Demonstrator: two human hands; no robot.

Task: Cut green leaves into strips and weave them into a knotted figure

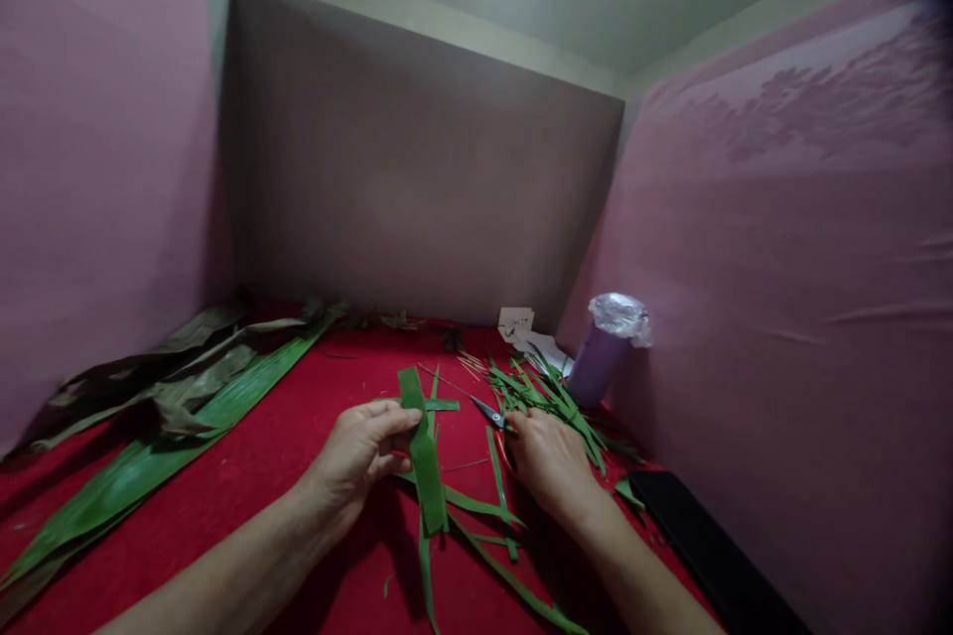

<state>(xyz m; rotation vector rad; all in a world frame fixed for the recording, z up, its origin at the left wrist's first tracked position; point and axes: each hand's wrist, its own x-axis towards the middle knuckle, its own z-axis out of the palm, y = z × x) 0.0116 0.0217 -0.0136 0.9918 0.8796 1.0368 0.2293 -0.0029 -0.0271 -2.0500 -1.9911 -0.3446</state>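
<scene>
My left hand (366,456) pinches a broad green leaf strip (427,471) between thumb and fingers, holding it above the red cloth. The strip stands nearly lengthwise to me, its top leaning slightly left. To the right, my right hand (549,461) is closed around the handles of a pair of scissors (491,414). The dark blades point up and left, toward the strip but apart from it. Red shows on the handle below my fingers. Narrow leaf strips (513,575) lie on the cloth beneath and between my hands.
A heap of cut leaf strips (532,387) lies beyond my right hand, near thin sticks (471,364) and white papers (547,352). A purple container (594,364) with a crinkled clear cover stands behind. Long leaves (149,476) stretch along the left. A black flat object (707,546) lies at right.
</scene>
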